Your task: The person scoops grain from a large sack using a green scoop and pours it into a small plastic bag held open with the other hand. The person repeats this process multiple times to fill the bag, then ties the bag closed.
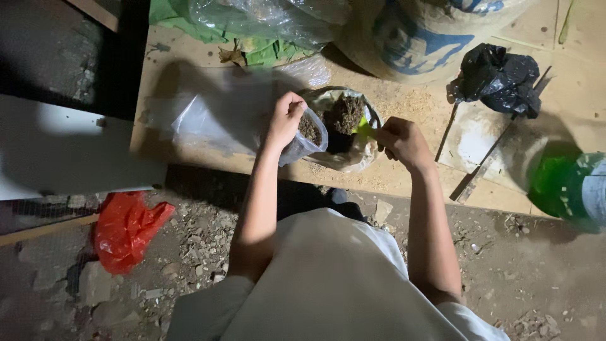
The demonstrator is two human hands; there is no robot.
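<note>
Wooden table [189, 57] — a low, pale board surface strewn with sawdust, seen from above; all the smaller items are carried on it.

Large sack [416, 38] — woven, tan with blue markings, stood at the far edge of the table and cut off by the top of the view.

Clear plastic sheeting [214, 113] — crumpled, laid flat on the table to the left of the hands; a second clear bag [265, 19] is seen over green material at the far edge.

Green container [568, 186] — translucent, at the right edge, partly out of view.

Red plastic bag [126, 230] — crumpled on the rubble-covered floor [517, 278] below the table, well apart from the hands.

Black plastic bag [499, 79] — bunched on the table at far right, with thin metal strips [480, 167] lying just beside it.

Open bag of dark plant matter [344, 129] — rolled down at the rim, set near the table's front edge between the two hands.

Small clear bag [306, 136] — held up at its mouth, partly filled with the same dark matter, touching the open bag's left side.

Left hand [285, 117] — closed around the small clear bag's rim, fingers curled.

Right hand [403, 142] — closed in a grip on a yellow-green scoop [364, 130], whose tip is set at the heap in the open bag.
</note>
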